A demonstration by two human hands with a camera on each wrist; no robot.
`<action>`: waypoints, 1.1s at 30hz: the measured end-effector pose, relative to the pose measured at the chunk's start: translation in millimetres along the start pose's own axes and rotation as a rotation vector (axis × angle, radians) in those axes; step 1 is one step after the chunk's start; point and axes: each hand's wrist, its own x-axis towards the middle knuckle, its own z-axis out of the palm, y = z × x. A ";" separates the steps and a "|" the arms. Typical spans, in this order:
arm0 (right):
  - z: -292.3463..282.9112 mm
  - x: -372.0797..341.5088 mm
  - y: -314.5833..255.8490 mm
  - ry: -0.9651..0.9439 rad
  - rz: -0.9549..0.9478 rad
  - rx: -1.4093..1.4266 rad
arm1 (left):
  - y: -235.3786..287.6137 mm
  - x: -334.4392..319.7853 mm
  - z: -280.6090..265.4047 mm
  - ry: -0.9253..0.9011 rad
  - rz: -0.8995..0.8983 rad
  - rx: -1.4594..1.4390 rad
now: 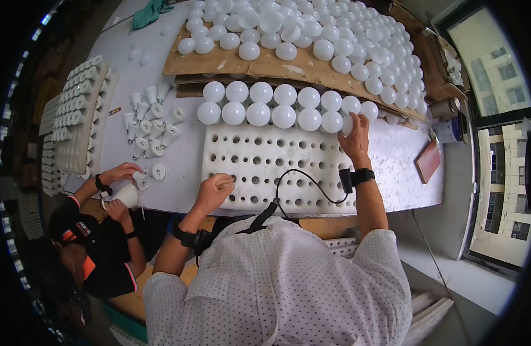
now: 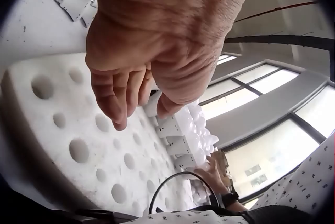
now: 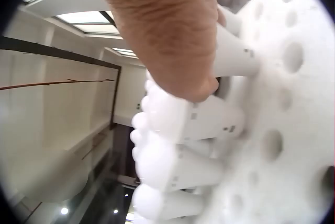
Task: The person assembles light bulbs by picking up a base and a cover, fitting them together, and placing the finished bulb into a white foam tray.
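At the right end of the near row of light bulbs, my right hand (image 1: 356, 137) has its fingers and thumb around a white light bulb (image 1: 346, 125). That bulb stands in a white foam tray (image 1: 254, 190) with rows of round holes. In the right wrist view the thumb (image 3: 196, 90) lies against the bulbs, and the fingertips are mostly hidden. Two rows of finished-looking bulbs (image 1: 258, 114) with round white domes stand along the tray's far edge. Over the tray's near left part hovers my left hand (image 1: 213, 193), its fingers loosely bent with nothing between them.
Many loose white domes (image 1: 285, 51) cover a cardboard sheet (image 1: 219, 66) behind the tray. Bulb bases (image 1: 156, 127) lie at left, near stacked filled trays (image 1: 75, 109). Another person's hands (image 1: 121, 173) hold a white piece there. A reddish-brown box (image 1: 428, 162) lies right.
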 end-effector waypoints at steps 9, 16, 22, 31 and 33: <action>-19.9 118.8 109.5 0.067 -0.035 -0.248 | -46.3 -50.6 -43.1 0.478 -0.135 0.014; 0.6 173.3 125.4 -0.304 0.108 -0.428 | -73.6 -58.8 -97.9 0.899 -0.119 0.482; -54.5 137.0 99.8 0.133 0.172 0.009 | -103.0 -17.3 -155.8 0.700 0.040 1.000; -52.7 -18.9 20.7 -0.400 0.448 1.730 | -118.5 2.4 -177.3 0.361 0.122 1.004; -45.5 -34.3 -27.8 -0.310 0.513 1.621 | -113.0 -0.5 -177.8 0.303 0.113 1.014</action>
